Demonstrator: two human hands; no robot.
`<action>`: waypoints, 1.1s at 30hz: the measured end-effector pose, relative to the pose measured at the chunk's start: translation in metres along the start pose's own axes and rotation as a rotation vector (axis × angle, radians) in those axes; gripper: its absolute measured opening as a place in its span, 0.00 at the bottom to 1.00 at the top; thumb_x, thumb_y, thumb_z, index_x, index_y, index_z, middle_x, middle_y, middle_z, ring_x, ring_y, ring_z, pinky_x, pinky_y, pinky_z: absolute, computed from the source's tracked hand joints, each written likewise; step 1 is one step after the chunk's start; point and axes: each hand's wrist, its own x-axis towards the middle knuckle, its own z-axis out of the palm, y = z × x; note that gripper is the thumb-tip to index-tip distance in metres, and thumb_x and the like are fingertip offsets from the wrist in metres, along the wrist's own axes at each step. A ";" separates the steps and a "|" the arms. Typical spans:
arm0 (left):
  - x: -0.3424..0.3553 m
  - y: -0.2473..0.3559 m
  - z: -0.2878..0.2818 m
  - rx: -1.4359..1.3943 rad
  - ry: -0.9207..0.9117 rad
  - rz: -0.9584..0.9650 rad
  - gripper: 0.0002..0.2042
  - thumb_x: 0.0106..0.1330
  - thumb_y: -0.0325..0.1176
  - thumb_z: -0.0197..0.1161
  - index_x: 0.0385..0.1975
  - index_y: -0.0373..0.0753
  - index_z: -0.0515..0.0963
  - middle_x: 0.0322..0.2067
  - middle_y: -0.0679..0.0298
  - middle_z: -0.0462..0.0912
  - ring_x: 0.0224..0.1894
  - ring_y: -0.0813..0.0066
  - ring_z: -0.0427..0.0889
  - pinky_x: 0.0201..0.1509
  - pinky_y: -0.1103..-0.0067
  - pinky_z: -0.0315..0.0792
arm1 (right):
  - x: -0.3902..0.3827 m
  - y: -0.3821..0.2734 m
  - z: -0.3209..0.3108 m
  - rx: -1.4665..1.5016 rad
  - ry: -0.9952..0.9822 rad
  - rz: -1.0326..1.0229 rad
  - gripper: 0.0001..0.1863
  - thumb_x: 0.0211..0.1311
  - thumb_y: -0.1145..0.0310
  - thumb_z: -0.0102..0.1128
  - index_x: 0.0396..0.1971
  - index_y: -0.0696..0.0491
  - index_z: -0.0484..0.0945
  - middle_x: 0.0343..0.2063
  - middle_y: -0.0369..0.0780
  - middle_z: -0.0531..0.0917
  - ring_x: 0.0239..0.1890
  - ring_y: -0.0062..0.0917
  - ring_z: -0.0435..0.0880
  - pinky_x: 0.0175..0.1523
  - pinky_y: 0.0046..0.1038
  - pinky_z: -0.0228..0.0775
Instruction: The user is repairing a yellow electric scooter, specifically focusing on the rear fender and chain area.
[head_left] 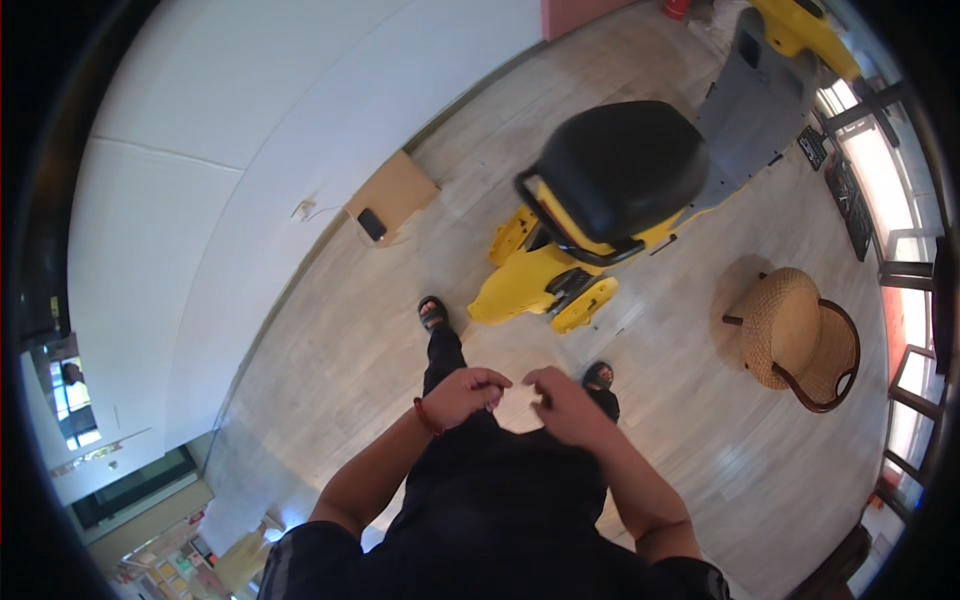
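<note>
My left hand (465, 394), with a red band (428, 417) on its wrist, is held up in front of my body, fingers curled and drawn together. Close to it on the right, my right hand (566, 405) is bent inward, its fingers closed too. A narrow gap separates the fingertips of the two hands. Whatever either hand may pinch is too small or hidden to make out. Ahead of both hands stands a yellow scooter with a black seat (622, 165), a grey footboard (765, 95) and yellow rear fenders (520, 285); neither hand touches it.
A flat piece of cardboard (400, 190) lies by the white wall (270, 100), with a black box-shaped device (371, 224) and a cable on it. To the right is a round woven chair (785, 330). Dark open cases (848, 205) lie near the windows.
</note>
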 end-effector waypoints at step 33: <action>0.091 0.442 -0.224 0.359 0.047 0.309 0.06 0.61 0.23 0.50 0.36 0.32 0.71 0.24 0.68 0.73 0.28 0.83 0.71 0.36 0.86 0.67 | 0.348 -0.182 -0.079 1.091 0.550 -0.076 0.19 0.61 0.76 0.43 0.53 0.56 0.58 0.34 0.38 0.70 0.39 0.21 0.72 0.50 0.30 0.71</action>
